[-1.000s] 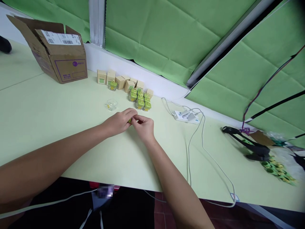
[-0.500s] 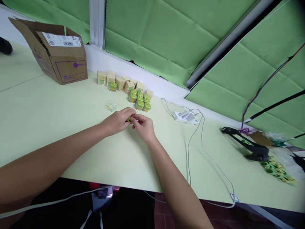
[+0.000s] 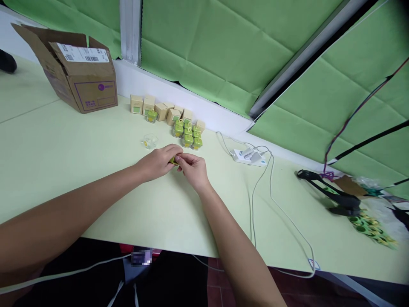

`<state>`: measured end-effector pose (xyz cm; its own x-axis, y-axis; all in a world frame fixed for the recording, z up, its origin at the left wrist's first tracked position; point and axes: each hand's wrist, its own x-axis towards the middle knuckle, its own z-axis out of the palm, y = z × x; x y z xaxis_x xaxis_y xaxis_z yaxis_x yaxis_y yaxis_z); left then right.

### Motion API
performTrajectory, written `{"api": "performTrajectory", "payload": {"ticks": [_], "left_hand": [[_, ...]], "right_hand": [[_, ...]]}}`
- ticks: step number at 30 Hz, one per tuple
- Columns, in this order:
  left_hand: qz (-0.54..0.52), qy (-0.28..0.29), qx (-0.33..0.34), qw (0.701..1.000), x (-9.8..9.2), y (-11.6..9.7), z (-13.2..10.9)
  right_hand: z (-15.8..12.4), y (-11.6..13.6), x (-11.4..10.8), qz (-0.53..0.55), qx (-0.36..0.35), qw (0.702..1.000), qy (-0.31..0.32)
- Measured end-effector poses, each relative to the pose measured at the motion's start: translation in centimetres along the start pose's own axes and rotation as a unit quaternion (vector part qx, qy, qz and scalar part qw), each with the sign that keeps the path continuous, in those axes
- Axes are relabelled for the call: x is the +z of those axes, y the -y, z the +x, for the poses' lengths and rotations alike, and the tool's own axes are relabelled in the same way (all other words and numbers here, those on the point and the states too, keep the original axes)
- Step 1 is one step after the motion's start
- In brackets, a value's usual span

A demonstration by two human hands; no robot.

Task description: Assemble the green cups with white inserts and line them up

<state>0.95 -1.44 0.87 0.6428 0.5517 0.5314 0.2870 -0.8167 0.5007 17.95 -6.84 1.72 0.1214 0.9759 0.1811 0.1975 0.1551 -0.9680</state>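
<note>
Both my hands meet over the table around a small green lid (image 3: 173, 160), mostly covered by fingers. My left hand (image 3: 160, 163) is closed on it from the left. From the right, my right hand (image 3: 194, 170) pinches it with thumb and fingertips. Just beyond my left hand lies a clear, open little jar (image 3: 150, 141) with a yellow spot on its side. Farther back stand several small clear jars with green lids (image 3: 188, 138) in a cluster, and one more green-lidded jar (image 3: 151, 116) stands apart to their left.
Small tan boxes (image 3: 136, 105) line the wall behind the jars. An open cardboard carton (image 3: 92, 91) stands at the back left. A power strip (image 3: 248, 157) with white cables lies to the right. Farther right are a black stand (image 3: 343, 200) and a pile of green-yellow pieces (image 3: 372, 230).
My right hand has shifted very slightly around the lid. Otherwise the scene looks the same.
</note>
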Motion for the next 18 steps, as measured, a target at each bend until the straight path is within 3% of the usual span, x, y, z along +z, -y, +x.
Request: {"api": "performTrajectory", "payload": {"ticks": [12,18], "left_hand": [[0.001,-0.019,0.021,1.000,0.0,-0.6,-0.1],[-0.025,-0.010,0.024,0.999,-0.5,-1.3,0.0]], "right_hand": [[0.2,-0.5,0.0,-0.037,0.010,0.994,-0.105],[0.5,-0.7,-0.6,0.070,0.043,0.996,0.038]]}}
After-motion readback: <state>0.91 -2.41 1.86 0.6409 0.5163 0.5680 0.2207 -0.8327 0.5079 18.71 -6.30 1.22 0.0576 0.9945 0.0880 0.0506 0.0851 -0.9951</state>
